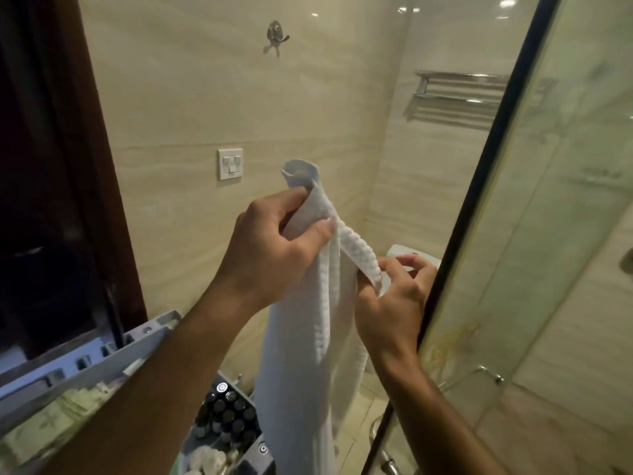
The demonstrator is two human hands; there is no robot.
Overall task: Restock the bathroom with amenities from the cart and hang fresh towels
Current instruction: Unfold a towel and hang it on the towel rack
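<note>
A white towel (301,354) hangs lengthwise in front of me, its top edge bunched at chest height. My left hand (274,241) grips the bunched top, thumb and fingers curled round the cloth. My right hand (394,296) pinches the hem just to the right and a little lower. A metal wall hook (275,36) sits high on the beige tiled wall, well above the towel. A chrome towel rack (459,94) is mounted on the far wall, upper right, with nothing on it.
The grey amenity cart (85,365) stands at lower left, holding dark-capped small bottles (226,416) and packets. A glass shower partition with a black frame (479,186) runs down the right. A light switch (230,163) is on the wall. A dark doorway (44,166) lies left.
</note>
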